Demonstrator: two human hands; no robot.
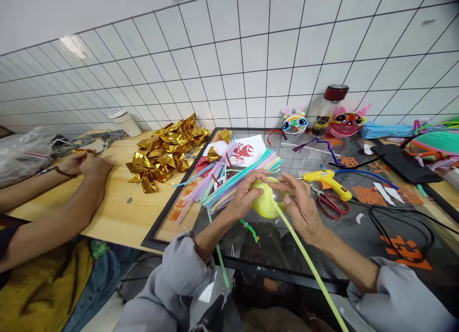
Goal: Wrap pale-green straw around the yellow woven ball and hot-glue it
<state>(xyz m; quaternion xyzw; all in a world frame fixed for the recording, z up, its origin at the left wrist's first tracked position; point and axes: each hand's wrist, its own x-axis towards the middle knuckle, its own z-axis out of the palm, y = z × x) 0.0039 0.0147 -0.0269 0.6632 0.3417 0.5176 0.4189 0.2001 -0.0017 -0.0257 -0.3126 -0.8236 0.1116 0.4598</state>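
A round form wound with yellow fuzzy pipe cleaner (264, 203) is held between my hands above the dark glass-like board. My left hand (248, 191) is closed around its left side, thumb on the near face. On the other side my right hand (301, 205) grips it, fingers bent over its top right edge. A clear, shiny patch shows between the hands. From the form a long yellow strip (304, 255) runs down to the lower right. Beyond my left hand lies a bundle of pastel pipe cleaners (229, 179).
Right of my hands lie a yellow glue gun (332, 183), red-handled scissors (333, 205) and black cord. Decorated round faces (294, 123) and a bottle (328, 110) stand by the tiled wall. Gold foil pieces (168, 150) are heaped left, near another person's hands (84, 164).
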